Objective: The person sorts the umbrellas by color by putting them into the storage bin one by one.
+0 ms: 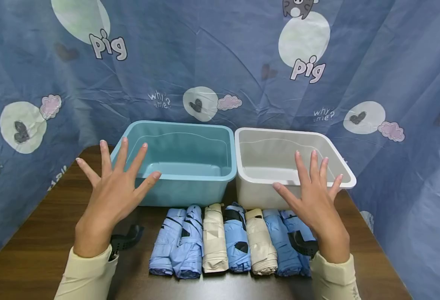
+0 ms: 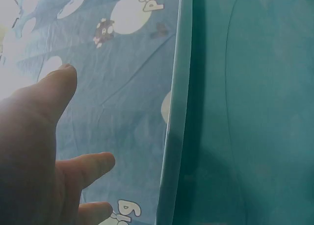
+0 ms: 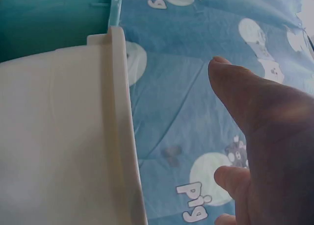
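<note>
My left hand point(image 1: 116, 193) is held up with its fingers spread, overlapping the left side of a teal plastic bin point(image 1: 182, 192) in the head view. On the other side my right hand point(image 1: 313, 202), also spread and holding nothing, overlaps the front of a white bin point(image 1: 257, 193). Between the wrists lies a row of several folded umbrellas, some blue point(image 1: 188, 250) and some cream point(image 1: 215, 241). The rightmost blue umbrellas are partly hidden by the right hand and its wrist strap. In the left wrist view the teal rim point(image 2: 176, 102) stands beside the thumb and fingers.
The two bins stand side by side at the back of a dark brown wooden table point(image 1: 28, 246). Behind them hangs a blue cloth point(image 1: 212, 54) printed with pigs, hearts and lettering. Black wrist mounts point(image 1: 128, 238) stick out inward from both arms.
</note>
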A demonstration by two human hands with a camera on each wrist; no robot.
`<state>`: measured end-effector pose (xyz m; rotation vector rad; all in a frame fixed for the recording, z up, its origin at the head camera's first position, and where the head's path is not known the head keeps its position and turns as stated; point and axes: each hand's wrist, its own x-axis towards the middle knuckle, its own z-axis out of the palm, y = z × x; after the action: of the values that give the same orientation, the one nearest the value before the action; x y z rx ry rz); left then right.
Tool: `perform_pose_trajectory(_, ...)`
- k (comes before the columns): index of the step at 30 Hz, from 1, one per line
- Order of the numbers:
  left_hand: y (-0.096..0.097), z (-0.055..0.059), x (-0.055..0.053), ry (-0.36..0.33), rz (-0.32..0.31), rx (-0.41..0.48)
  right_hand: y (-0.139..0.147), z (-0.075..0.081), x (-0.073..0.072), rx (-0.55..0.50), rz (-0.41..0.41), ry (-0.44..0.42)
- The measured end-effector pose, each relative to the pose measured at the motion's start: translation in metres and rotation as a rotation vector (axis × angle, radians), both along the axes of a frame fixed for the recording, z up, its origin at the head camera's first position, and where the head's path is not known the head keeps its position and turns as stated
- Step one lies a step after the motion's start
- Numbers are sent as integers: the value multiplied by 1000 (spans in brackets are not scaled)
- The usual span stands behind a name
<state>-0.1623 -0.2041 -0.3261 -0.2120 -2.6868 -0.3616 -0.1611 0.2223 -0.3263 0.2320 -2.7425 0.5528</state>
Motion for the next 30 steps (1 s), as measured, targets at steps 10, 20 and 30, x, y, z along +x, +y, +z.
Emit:
perform_pose_trajectory(10,-8,11,-1,21,15,41,1,0,-5,-15,30,6)
perform_pose_trajectory(20,-25,10,-12,-26,-46,80,13,-12,11,1,45,-10)
perform_pose_trajectory(30,-62,0,-36,-153,-162,179,20,-34,26,22,61,-23)
